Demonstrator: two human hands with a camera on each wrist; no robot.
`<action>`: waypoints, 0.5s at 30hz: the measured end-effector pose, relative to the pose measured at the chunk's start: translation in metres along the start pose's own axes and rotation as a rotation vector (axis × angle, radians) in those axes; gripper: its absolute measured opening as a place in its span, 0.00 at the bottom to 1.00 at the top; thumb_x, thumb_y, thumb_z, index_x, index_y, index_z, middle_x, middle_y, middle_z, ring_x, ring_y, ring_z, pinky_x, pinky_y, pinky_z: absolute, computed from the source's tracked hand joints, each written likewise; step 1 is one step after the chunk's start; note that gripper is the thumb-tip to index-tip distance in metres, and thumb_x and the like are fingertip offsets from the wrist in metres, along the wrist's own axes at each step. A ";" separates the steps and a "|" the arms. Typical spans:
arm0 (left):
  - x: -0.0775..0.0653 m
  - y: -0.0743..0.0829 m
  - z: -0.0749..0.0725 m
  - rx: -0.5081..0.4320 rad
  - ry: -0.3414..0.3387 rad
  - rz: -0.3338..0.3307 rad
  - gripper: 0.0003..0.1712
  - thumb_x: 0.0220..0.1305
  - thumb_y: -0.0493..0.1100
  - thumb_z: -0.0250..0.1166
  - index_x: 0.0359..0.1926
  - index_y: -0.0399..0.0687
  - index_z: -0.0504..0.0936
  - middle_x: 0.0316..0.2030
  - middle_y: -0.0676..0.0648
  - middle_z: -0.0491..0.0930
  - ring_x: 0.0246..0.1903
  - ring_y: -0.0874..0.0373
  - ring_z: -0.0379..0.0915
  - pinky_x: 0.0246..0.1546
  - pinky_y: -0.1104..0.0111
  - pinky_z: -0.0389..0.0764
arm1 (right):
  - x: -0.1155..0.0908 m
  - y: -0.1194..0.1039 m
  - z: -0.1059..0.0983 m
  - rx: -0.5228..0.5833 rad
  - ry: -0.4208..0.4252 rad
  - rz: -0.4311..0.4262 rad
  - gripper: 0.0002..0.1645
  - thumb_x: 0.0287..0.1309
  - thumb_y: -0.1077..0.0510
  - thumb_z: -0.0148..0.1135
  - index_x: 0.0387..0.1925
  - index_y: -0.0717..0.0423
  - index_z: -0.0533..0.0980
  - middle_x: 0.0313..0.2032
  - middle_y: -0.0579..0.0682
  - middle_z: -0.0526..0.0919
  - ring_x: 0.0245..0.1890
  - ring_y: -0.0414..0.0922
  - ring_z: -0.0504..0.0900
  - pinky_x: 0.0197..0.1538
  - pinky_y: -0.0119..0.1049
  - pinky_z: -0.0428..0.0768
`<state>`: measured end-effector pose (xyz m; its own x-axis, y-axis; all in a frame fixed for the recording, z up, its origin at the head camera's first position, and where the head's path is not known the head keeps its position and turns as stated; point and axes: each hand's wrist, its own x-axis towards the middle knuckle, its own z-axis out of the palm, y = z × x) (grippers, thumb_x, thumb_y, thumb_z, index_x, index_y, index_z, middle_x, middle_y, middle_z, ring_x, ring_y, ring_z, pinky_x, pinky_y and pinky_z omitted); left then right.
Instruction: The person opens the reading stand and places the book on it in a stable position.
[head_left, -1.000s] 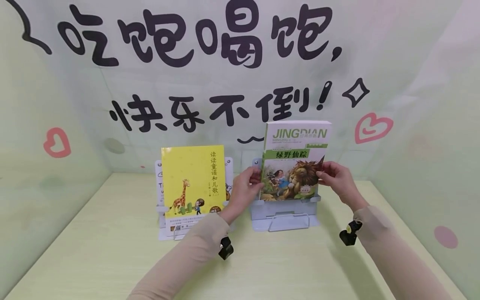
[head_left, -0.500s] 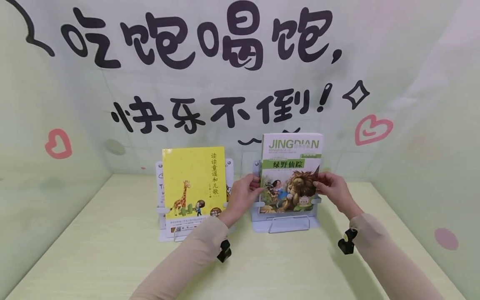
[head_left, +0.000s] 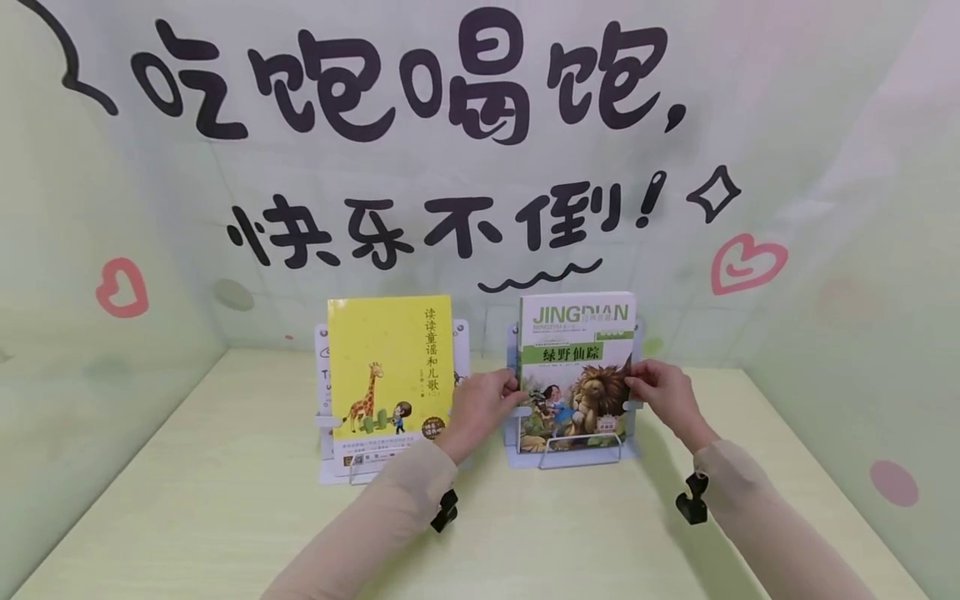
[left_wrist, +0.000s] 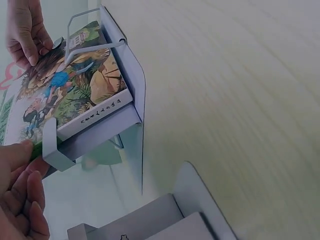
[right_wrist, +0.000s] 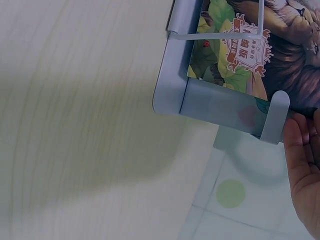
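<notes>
A thick book (head_left: pixel 573 371) with a lion and a girl on its cover stands upright in a pale blue metal bookstand (head_left: pixel 517 457). My left hand (head_left: pixel 483 408) pinches its spine side; in the left wrist view, the thumb lies over the cover edge just above the stand's side clip (left_wrist: pixel 50 145). At the opposite edge, my right hand (head_left: pixel 667 396) holds the book between thumb and fingers. The wire holder (head_left: pixel 581 439) crosses the front of the book's lower part. In the right wrist view, the right hand (right_wrist: pixel 302 165) is beside the other clip (right_wrist: pixel 276 117), its fingers partly cut off.
Left of the hands, a yellow book (head_left: pixel 390 342) with a giraffe on it leans in a second bookstand (head_left: pixel 324 429). Both stands are on a pale wooden table (head_left: pixel 540 533). A printed cloth backdrop (head_left: pixel 480 175) rises behind and at both sides.
Both hands have lowered the lion book into the bookstand. Its bottom edge has come down from above the wire holder to behind it, near the base.
</notes>
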<state>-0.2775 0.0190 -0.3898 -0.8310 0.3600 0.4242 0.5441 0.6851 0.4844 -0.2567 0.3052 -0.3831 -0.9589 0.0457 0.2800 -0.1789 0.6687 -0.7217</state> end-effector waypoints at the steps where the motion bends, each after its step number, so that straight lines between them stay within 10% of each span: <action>1: -0.001 0.000 0.000 0.020 0.001 0.006 0.10 0.56 0.49 0.68 0.26 0.48 0.81 0.22 0.53 0.82 0.16 0.68 0.68 0.17 0.78 0.68 | 0.000 0.000 0.001 -0.011 0.003 -0.002 0.08 0.59 0.67 0.58 0.38 0.70 0.77 0.32 0.63 0.83 0.26 0.39 0.82 0.31 0.31 0.82; 15: -0.006 -0.009 -0.032 0.159 0.027 0.122 0.10 0.57 0.46 0.68 0.37 0.48 0.83 0.32 0.52 0.85 0.31 0.60 0.78 0.34 0.69 0.77 | -0.005 0.001 -0.005 -0.238 0.107 -0.083 0.14 0.62 0.61 0.58 0.44 0.69 0.75 0.35 0.64 0.83 0.34 0.56 0.82 0.36 0.47 0.79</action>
<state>-0.2733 -0.0098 -0.3724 -0.7555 0.4303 0.4940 0.6133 0.7297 0.3025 -0.2505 0.3097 -0.3820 -0.9121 0.0529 0.4064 -0.1872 0.8285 -0.5278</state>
